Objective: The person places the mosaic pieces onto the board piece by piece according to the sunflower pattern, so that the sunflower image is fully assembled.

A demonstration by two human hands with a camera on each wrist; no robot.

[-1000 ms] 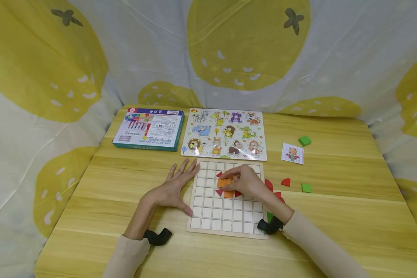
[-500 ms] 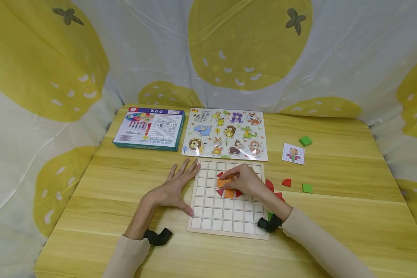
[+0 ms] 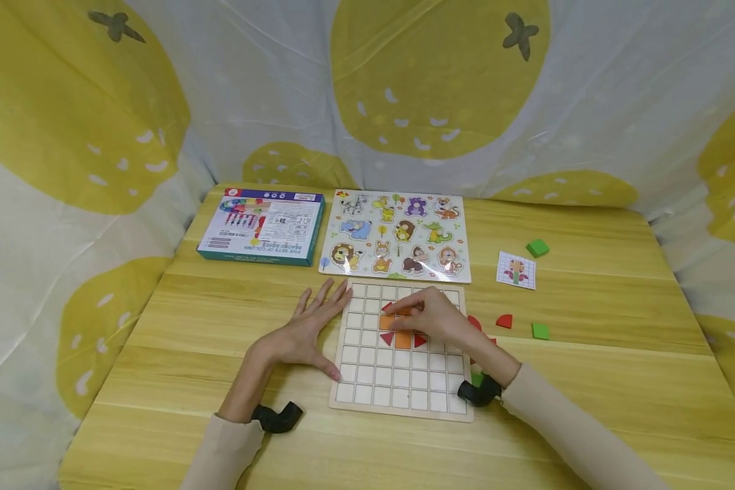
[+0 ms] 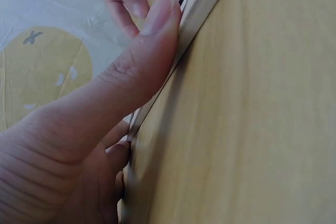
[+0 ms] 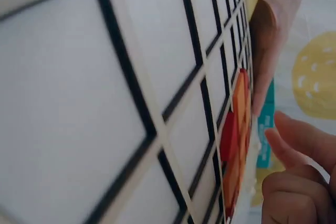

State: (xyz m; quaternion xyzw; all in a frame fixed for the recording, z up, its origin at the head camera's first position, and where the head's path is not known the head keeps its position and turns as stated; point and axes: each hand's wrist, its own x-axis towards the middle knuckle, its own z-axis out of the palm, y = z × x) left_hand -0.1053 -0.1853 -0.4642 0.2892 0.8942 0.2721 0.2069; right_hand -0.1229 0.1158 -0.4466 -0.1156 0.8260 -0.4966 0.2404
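A wooden grid board (image 3: pixel 382 396) lies flat on the table. My left hand (image 3: pixel 306 333) touches its left side with straight, spread fingers, the thumb near the lower corner. Over the board's upper middle, my right hand (image 3: pixel 437 316) has thumb and index finger apart above orange square tiles (image 3: pixel 403 340), which it partly hides. In the right wrist view, nothing shows between the right hand's (image 5: pixel 302 166) thumb and index finger. Red triangle tiles (image 3: pixel 420 340) sit in cells beside the orange ones. The left wrist view shows the left thumb (image 4: pixel 126 74) against the board's edge.
Right of the board lie a red quarter-circle tile (image 3: pixel 504 321), a green square tile (image 3: pixel 540 331) and another green tile (image 3: pixel 537 248) by a pattern card (image 3: pixel 516 271). More red and green pieces are partly behind my right forearm. An animal puzzle (image 3: pixel 395 235) and a box (image 3: pixel 262 228) lie behind.
My right hand has shifted slightly left and up, and the red triangle tile under it shows more fully. The left hand stays at the board's edge.
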